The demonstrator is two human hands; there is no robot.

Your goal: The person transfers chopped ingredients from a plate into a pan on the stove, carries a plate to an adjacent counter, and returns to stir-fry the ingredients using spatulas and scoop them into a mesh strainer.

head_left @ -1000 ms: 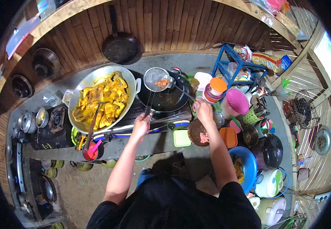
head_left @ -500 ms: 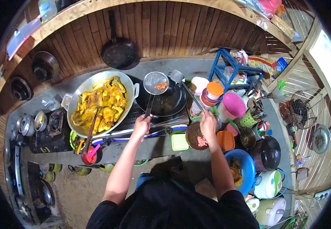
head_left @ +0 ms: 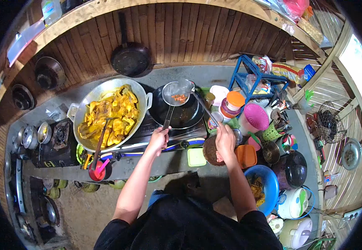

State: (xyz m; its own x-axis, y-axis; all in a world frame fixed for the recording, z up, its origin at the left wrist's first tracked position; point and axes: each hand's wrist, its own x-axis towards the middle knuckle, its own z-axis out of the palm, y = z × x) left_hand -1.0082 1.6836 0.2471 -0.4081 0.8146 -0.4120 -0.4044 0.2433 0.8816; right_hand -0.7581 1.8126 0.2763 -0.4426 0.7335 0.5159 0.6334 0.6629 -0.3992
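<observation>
My left hand [head_left: 160, 139] is closed around the handle of a mesh strainer [head_left: 170, 91], which hangs over the dark frying pan [head_left: 189, 118] on the stove. Small reddish-orange pieces [head_left: 180, 98] lie in its mesh. In my right hand [head_left: 225, 139] is the long handle of a metal spatula [head_left: 205, 107]; its head is at the strainer's right side, overlapping the rim in view. Whether the two touch I cannot tell. Beneath my right hand sits a brown mortar-like bowl [head_left: 209, 151], partly covered, with a little pink stuff showing at its edge.
Left of the pan stands a large wok [head_left: 76, 125] of yellow chicken pieces with a ladle [head_left: 101, 141] in it. Jars with orange lids [head_left: 235, 98], a pink-lidded container [head_left: 256, 116] and a blue basin [head_left: 274, 183] crowd the right. A green-lidded box [head_left: 196, 157] lies in front.
The strainer has moved slightly right and down over the pan. My right hand and the spatula have shifted left, bringing the spatula's head to the strainer's rim.
</observation>
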